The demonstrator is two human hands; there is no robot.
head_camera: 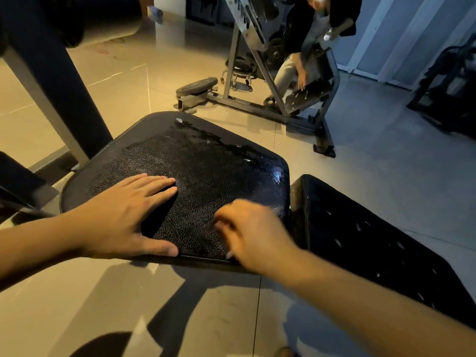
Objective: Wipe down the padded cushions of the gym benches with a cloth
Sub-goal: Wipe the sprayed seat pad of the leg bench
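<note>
Seat cushion [206, 163]: black, cracked, wet patches. Left hand [123, 215]: pressed flat on it, fingers straight, holding nothing. Right hand [249, 233]: blurred over its near-right corner; cannot tell its grip.

The black seat cushion [206, 161] is sitting low over the pale tiled floor [103, 305], its cracked skin catching the light. A wet sheen [268, 168] is glistening along its far right side, and a small pale scrap [178, 121] is lying near the far edge. The left hand [121, 210] is lying flat on the near left part, fingers straight. The right hand [252, 228] is showing only as a blur over the near right corner. Just beside the cushion's right edge, a second black pad [360, 228] is angling away.
</note>
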